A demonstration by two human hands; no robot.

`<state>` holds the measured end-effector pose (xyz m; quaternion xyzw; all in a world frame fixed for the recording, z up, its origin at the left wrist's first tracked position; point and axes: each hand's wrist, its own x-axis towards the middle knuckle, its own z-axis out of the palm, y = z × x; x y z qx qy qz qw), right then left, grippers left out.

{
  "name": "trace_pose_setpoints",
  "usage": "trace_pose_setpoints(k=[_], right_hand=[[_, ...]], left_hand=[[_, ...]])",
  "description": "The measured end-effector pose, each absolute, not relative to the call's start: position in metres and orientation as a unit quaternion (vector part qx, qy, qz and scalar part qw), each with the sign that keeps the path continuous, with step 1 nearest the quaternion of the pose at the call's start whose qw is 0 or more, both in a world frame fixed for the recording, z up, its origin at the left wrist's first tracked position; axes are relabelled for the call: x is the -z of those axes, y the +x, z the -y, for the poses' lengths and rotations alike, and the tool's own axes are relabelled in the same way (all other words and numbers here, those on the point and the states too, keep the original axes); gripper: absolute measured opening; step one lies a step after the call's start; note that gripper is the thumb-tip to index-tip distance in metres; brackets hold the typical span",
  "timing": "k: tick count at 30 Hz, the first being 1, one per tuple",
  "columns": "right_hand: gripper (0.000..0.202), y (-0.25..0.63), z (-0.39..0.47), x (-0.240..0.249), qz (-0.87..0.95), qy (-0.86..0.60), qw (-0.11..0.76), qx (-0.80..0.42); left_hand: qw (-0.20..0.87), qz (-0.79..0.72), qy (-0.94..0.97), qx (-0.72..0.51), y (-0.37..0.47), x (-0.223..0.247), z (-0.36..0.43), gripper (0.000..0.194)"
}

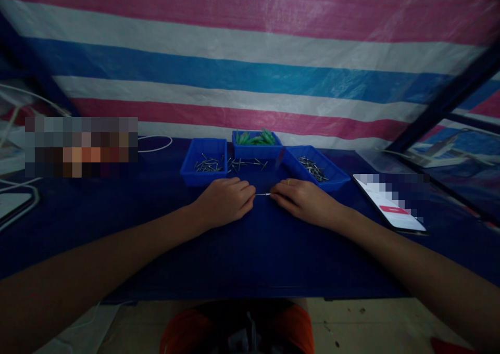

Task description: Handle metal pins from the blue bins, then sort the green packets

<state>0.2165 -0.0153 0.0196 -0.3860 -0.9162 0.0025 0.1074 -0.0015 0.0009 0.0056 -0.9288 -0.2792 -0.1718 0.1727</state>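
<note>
My left hand [230,200] is closed in a pinch on one end of a thin metal rod [261,194]. From the other side, my right hand [302,199] pinches the opposite end. The rod lies level between the fingertips, with a slightly thicker part near the right ones; both ends are hidden. Just beyond my left hand stands a blue tray [203,177] of thin metal pins [209,163]. A second blue tray [334,173], behind my right hand, holds metal pieces [312,167]. Between and behind them, a third blue tray [258,152] contains green pointed pieces [255,137].
Loose metal pins [246,163] lie on the dark blue table [265,255] between the trays. At the right rests a lit phone [402,213], partly blurred. Another device [15,203] and white cables are at the left. A striped sheet [250,78] hangs behind the table.
</note>
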Motion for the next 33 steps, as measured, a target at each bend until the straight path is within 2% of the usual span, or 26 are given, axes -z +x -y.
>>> trace_pose_setpoints(k=[13, 21, 33], right_hand=[[0.021, 0.2165, 0.0158, -0.0187, 0.918, -0.382, 0.109, -0.007], [0.016, 0.2157, 0.0175, -0.0198, 0.916, -0.386, 0.107, -0.012], [0.015, 0.2164, 0.0168, -0.0187, 0.915, -0.388, 0.107, -0.006]], left_hand=[[0.199, 0.261, -0.928, 0.177, -0.0037, -0.0026, -0.0024, 0.019], [0.195, 0.253, -0.934, 0.159, -0.0055, -0.0041, -0.0031, 0.014], [0.177, 0.233, -0.944, 0.154, -0.0053, -0.0026, -0.0038, 0.016]])
